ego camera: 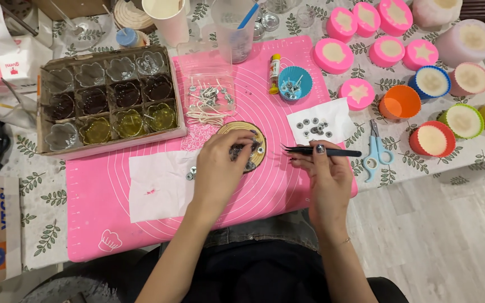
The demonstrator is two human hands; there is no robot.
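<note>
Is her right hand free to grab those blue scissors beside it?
Probably not straight away: the right hand already holds black tweezers. The blue scissors lie close by, uncovered.

Both forearms bare, no sleeves; left hand (218,163) and right hand (325,175) with dark-painted nails, thin bracelet (342,242) at right wrist, dark clothing across the lap at bottom centre.

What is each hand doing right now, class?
Left hand: fingers curled down on the small round wooden coaster, touching small metal pieces there.
Right hand: closed on slim black tweezers.
</note>
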